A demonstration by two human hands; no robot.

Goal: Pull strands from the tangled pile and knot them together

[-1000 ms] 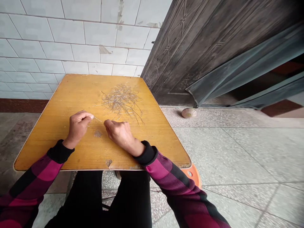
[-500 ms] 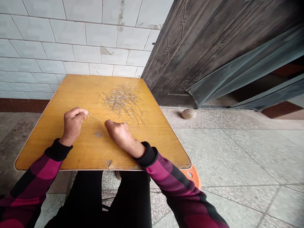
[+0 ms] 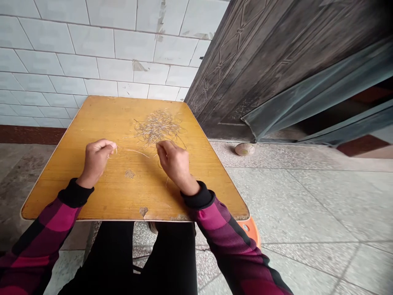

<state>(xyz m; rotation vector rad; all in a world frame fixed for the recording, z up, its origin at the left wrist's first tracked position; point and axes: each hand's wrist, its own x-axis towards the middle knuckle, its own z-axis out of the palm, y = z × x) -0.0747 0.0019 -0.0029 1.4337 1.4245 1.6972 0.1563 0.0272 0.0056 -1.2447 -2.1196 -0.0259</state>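
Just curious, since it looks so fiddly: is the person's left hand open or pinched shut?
Pinched shut: the fingers of the left hand curl together, and a thin pale strand runs out from their tips.

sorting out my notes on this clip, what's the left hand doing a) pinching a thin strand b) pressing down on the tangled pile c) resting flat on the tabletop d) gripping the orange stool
a, the left hand has its fingertips pinched on a thin strand that runs over the wooden tabletop toward the right hand.
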